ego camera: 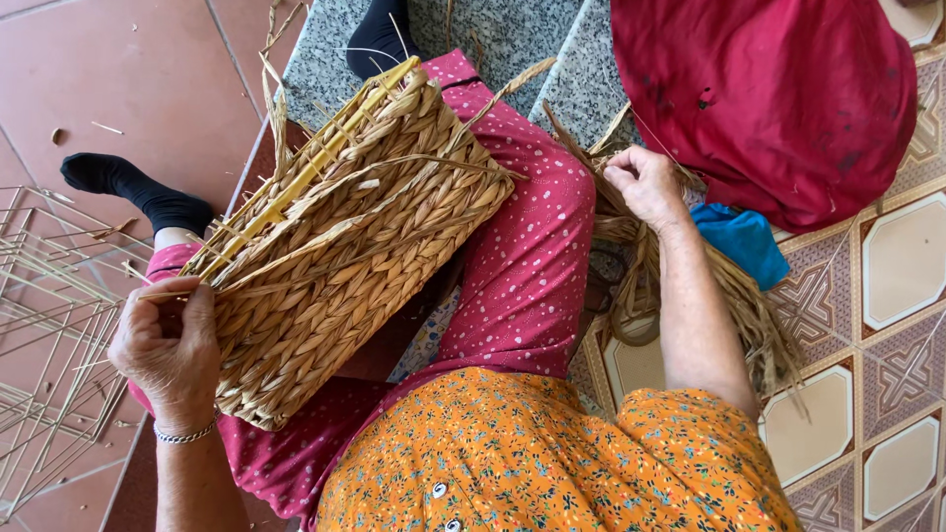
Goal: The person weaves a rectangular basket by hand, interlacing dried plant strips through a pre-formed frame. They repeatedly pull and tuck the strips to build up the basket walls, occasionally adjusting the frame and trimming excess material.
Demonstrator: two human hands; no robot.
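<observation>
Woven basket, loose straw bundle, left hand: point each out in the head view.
woven basket [345, 246], head view, on the braided side wall.
loose straw bundle [754, 320], head view, on the strands lying past the forearm.
left hand [169, 347], head view, on the back of the hand at the basket's corner.

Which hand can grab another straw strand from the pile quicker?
Probably the right hand: it already rests on the bundle of dried strands beside the leg. The left hand is busy gripping the woven basket edge.
</observation>
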